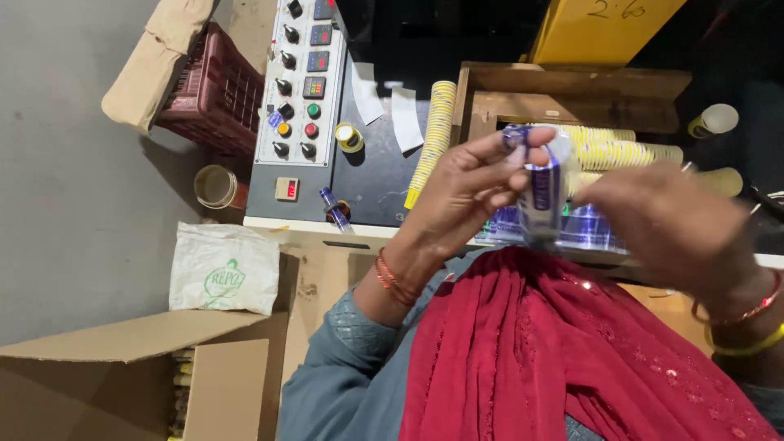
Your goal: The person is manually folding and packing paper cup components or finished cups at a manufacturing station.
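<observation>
My left hand (469, 192) and my right hand (665, 224) are raised in front of my chest, both holding a small stack of blue and white paper cups (541, 192). The left fingers pinch the stack's upper end. The right hand, blurred, grips it from the right side. Red thread bands circle my left wrist, and red and yellow bangles sit on my right wrist. A red scarf (555, 351) drapes over my teal sleeve below the hands.
A grey control panel (300, 77) with knobs and coloured buttons stands at the upper left. Long stacks of yellow cups (434, 139) lie by a wooden box (572, 86). More blue cups (588, 229) lie beneath my hands. An open cardboard box (131, 376), a white bag (222, 269) and a maroon crate (214, 90) sit on the left.
</observation>
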